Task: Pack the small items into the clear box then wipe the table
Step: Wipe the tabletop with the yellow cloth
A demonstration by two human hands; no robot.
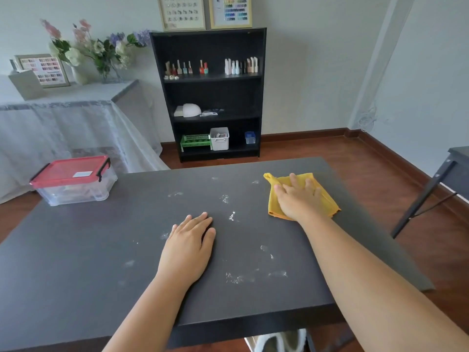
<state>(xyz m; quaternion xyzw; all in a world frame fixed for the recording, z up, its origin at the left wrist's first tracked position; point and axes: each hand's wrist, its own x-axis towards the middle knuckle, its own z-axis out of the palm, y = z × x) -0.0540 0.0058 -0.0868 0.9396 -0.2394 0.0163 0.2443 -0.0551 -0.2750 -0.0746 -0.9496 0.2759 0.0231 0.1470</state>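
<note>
From the head camera, a dark grey table (pixel 76 262) fills the lower part of the view. The right hand (pixel 299 196) lies flat, fingers spread, on top of a folded yellow cloth (pixel 327 199) near the far right edge of the tabletop; the palm presses down on the cloth and does not pinch it. The left hand (pixel 189 246) rests palm down, fingers extended and close together, on the bare tabletop near its middle, holding nothing.

White smudges (pixel 232 215) are scattered over the tabletop between the two hands and toward the near edge, with more specks toward the far edge.

The clear box (pixel 76 193) sits at the far left corner of the tabletop, well apart from both hands. Its red lid (pixel 68 171) is on, with a black latch (pixel 104 167) at the right end. Its contents are too blurred to tell.

Beyond the table a black shelf unit (pixel 210 95) stands against the wall, with small bottles (pixel 241 66) on its upper shelf and a green basket (pixel 195 142) on its lowest. A vase of flowers (pixel 101 49) stands on a draped side table (pixel 63 118) at left.
</note>
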